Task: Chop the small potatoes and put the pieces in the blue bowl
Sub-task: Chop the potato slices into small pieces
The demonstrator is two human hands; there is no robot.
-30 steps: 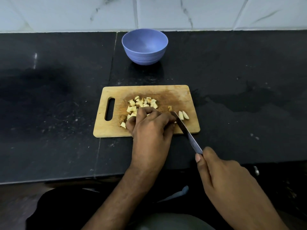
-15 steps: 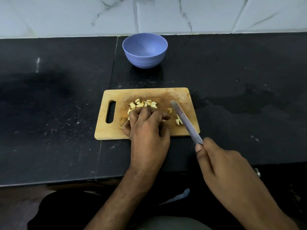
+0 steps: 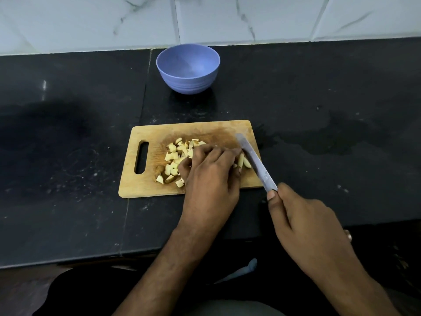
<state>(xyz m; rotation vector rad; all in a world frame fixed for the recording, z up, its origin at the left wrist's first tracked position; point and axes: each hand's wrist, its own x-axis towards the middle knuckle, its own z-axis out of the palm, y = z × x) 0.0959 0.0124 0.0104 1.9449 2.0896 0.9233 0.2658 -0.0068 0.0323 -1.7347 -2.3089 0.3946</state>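
Observation:
A wooden cutting board (image 3: 145, 185) lies on the black counter. Chopped potato pieces (image 3: 174, 156) are piled in its middle. My left hand (image 3: 210, 176) rests over the pile with curled fingers, pinching longer potato strips (image 3: 242, 161) at its right side. My right hand (image 3: 307, 226) grips the handle of a knife (image 3: 255, 163). The blade lies slanted across the board's right end, right beside the strips. The blue bowl (image 3: 188, 69) stands behind the board near the wall; nothing shows inside it.
The black counter (image 3: 68, 144) extends far left and right, with a wet patch (image 3: 330, 137) right of the board. A white marble-tiled wall (image 3: 227, 17) rises behind the bowl. The counter's front edge (image 3: 91, 258) runs just ahead of my body.
The knife blade has swung from the board's near edge toward its far right end. My left hand has shifted right, uncovering more of the chopped pile and closing on the strips.

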